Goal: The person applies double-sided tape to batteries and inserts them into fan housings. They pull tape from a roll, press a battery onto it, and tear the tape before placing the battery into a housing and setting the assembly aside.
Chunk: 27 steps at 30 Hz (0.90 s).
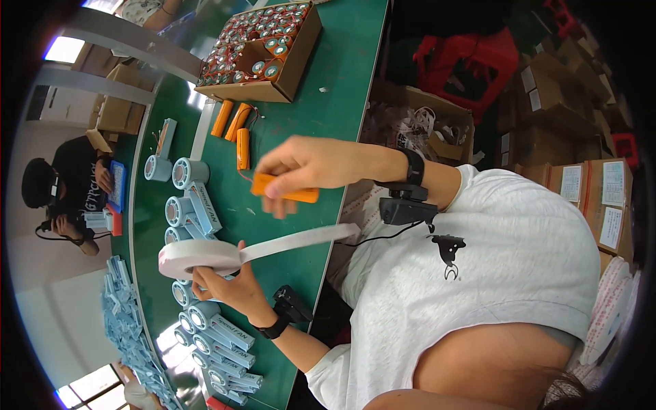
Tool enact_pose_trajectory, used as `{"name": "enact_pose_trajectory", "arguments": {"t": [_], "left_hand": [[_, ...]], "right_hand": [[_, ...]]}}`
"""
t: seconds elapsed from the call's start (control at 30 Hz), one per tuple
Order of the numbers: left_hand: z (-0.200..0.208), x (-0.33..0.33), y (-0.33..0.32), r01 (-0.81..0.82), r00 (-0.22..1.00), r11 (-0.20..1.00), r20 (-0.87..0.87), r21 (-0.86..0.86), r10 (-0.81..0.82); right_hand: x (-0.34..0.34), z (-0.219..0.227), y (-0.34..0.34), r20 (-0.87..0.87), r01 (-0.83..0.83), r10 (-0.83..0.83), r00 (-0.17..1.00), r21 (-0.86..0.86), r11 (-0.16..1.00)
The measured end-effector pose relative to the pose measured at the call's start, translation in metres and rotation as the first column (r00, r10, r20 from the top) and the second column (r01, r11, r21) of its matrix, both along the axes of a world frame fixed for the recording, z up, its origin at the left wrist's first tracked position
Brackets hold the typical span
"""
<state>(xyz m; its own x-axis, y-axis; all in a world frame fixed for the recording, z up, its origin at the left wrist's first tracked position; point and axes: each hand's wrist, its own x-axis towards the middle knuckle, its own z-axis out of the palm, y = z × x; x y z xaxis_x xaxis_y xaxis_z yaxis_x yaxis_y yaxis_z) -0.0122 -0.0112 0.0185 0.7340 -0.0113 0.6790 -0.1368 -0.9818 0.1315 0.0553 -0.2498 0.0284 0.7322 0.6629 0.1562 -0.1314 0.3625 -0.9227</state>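
Note:
My left hand [232, 290] is closed on a roll of white tape [174, 254], its fingers in the core. A loose strip of tape [301, 242] stretches from the roll toward my body. My right hand [294, 171], slightly blurred, grips an orange battery pack [301, 193] above the green table [273, 236]. Beyond that hand lie several more orange battery packs [243, 148] with thin wires. Light blue handheld fans [205, 205] are lined up past the tape roll, some partly hidden behind it.
An open cardboard box [294, 85] packed with battery packs stands at the table's top end. Light blue plastic parts [130, 321] are heaped at the far side, where a person in black [75, 174] works. Boxes [570, 184] and a red stool [471, 65] are off the table.

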Motion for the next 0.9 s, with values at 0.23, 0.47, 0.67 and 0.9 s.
{"name": "enact_pose_trajectory", "arguments": {"t": [0.23, 0.47, 0.67, 0.9], "left_hand": [[-0.008, 0.001, -0.009, 0.118, 0.992, 0.984, -0.060, 0.135, -0.111], [-0.001, -0.003, 0.000, 0.151, 0.966, 0.960, -0.239, 0.236, -0.093], [-0.002, -0.002, -0.022, 0.085, 0.992, 0.996, -0.091, 0.005, -0.085], [0.009, 0.006, -0.045, 0.338, 0.920, 0.928, -0.265, 0.157, -0.290]], "right_hand": [[0.011, 0.030, 0.042, 0.474, 0.265, -0.148, 0.868, -0.190, 0.945], [0.013, 0.001, 0.079, 0.382, 0.410, -0.336, 0.861, -0.129, 0.903], [0.001, 0.005, 0.104, -0.273, 0.580, -0.515, 0.813, 0.462, 0.671], [0.067, 0.006, 0.042, -0.518, 0.751, -0.550, 0.655, 0.527, 0.397]]}}
